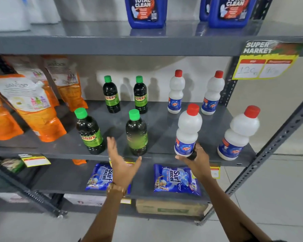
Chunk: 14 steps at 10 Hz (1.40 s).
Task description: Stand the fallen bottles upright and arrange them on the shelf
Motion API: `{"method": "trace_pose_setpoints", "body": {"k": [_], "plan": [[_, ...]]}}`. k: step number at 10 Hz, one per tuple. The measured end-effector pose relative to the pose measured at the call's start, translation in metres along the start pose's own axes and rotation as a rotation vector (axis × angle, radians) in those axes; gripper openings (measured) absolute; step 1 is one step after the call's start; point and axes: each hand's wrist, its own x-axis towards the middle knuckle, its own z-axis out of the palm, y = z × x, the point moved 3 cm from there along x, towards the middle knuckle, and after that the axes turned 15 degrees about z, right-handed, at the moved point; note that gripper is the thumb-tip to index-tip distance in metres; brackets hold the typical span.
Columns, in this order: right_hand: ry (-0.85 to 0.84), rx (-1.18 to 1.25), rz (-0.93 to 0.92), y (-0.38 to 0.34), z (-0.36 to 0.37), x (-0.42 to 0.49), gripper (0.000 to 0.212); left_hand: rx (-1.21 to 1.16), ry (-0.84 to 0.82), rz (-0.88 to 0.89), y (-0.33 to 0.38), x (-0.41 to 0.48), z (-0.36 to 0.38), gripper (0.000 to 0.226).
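Now the right hand has its grip closed round the base of a white bottle, which stands upright at the front edge of the shelf, rising straight above the fingers; whether its base touches the shelf cannot be told. The thumb lies under the label, one finger with a ring curls behind. The forearm reaches up from below right.

Left of that grip, the left hand is spread wide and holds nothing, palm facing right, fingertips just below the shelf lip. A green bottle stands just above and right of its thumb, another up and to its left. A watch sits on that wrist.

Right of the held bottle stands a second white bottle. Behind both grips, two green bottles and two white ones stand upright at the back. Orange pouches lean far left. Below the hands lie blue packets.
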Motion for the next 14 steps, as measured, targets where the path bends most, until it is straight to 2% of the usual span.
{"method": "trace_pose_setpoints", "body": {"k": [1, 2, 3, 5, 7, 10, 11, 12, 13, 14], "plan": [[-0.013, 0.003, 0.017, 0.003, 0.005, 0.001, 0.055, -0.020, -0.269, -0.091, -0.018, 0.025, 0.000, 0.103], [-0.016, 0.003, 0.019, 0.004, 0.006, 0.002, 0.054, 0.072, -0.251, -0.082, -0.022, 0.027, 0.007, 0.066], [-0.016, -0.012, 0.019, 0.007, 0.007, 0.003, 0.055, 0.127, -0.136, -0.076, -0.023, 0.015, 0.011, 0.056], [-0.007, -0.038, 0.021, 0.010, 0.006, 0.005, 0.060, 0.199, -0.144, -0.019, -0.031, 0.013, 0.012, 0.062], [-0.021, -0.050, 0.030, 0.011, 0.008, 0.005, 0.060, 0.194, -0.076, -0.032, -0.029, 0.012, 0.011, 0.063], [-0.028, -0.075, 0.063, 0.008, 0.006, 0.001, 0.059, 0.168, -0.148, -0.058, -0.027, 0.012, 0.008, 0.062], [-0.046, -0.134, 0.049, 0.007, 0.003, 0.001, 0.065, 0.152, -0.184, -0.047, -0.027, 0.014, 0.005, 0.065], [-0.078, -0.224, 0.073, 0.010, -0.001, -0.004, 0.085, 0.153, -0.191, -0.055, -0.023, 0.011, 0.004, 0.067], [-0.054, -0.267, 0.064, 0.001, -0.012, -0.013, 0.096, 0.105, -0.188, -0.082, -0.018, 0.014, 0.004, 0.073], [-0.029, -0.295, -0.026, -0.037, -0.033, -0.034, 0.046, -0.043, -0.147, -0.167, -0.013, 0.013, -0.005, 0.108]]}}
